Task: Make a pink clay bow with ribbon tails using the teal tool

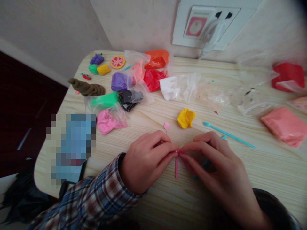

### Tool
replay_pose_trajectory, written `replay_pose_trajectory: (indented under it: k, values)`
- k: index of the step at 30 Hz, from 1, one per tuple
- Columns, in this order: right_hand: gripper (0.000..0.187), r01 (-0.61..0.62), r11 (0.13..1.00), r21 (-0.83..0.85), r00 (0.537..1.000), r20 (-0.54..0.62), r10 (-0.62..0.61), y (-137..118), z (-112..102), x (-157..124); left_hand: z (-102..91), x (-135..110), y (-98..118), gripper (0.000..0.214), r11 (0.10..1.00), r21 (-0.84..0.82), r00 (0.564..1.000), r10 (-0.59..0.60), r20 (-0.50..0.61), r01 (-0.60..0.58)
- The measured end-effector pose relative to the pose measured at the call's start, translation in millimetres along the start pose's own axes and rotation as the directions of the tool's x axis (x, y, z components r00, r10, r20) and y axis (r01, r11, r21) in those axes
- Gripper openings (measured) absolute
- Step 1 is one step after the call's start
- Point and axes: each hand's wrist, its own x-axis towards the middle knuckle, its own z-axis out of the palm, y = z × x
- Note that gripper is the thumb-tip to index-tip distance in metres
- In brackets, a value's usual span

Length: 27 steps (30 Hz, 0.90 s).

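Note:
My left hand (150, 159) and my right hand (213, 159) meet low over the table, thumbs and forefingers pinched on a small piece of pink modelling clay (176, 167). One thin strand of it hangs straight down between the hands; another curves under my right fingers, partly hidden. Just beyond the fingertips lies a little light pink clay piece (166, 126) with a thin tail. A yellow cup-shaped lump of clay (186, 118) sits farther back. To its right rests a blue modelling tool (229, 134). Other blue pieces are mostly covered by my right hand.
Bags of coloured clay, including a green bag (105, 100) and a red bag (154, 79), crowd the back left. Finished clay shapes, such as a brown twisted cone (87, 88), stand behind. A propped phone (74, 143) is left. Salmon clay (285, 126) lies right, below a wall socket (213, 27).

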Motion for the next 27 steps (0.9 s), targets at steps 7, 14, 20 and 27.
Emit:
replay_pose_trajectory:
  k: [7,14,20,27]
  values:
    - [0.006,-0.014,1.0,0.02,1.0,-0.003,0.014,-1.4,0.2,0.0,-0.9,-1.6,0.5,0.012,1.0,0.027,1.0,0.001,-0.003,-0.001]
    - [0.008,-0.023,1.0,0.007,1.0,-0.013,0.023,-0.2,1.0,-1.0,1.9,-2.5,-0.7,0.014,0.998,0.055,1.0,0.027,-0.004,-0.027]
    - [0.008,-0.012,1.0,-0.01,1.0,-0.026,0.012,1.1,1.8,-0.7,1.2,-2.3,0.9,0.016,0.998,0.064,1.0,0.028,-0.007,-0.028]
    - [0.009,-0.032,0.999,0.006,0.999,-0.026,0.032,0.2,0.7,-1.0,1.1,-2.1,0.7,0.017,0.997,0.063,0.999,0.042,-0.008,-0.041]
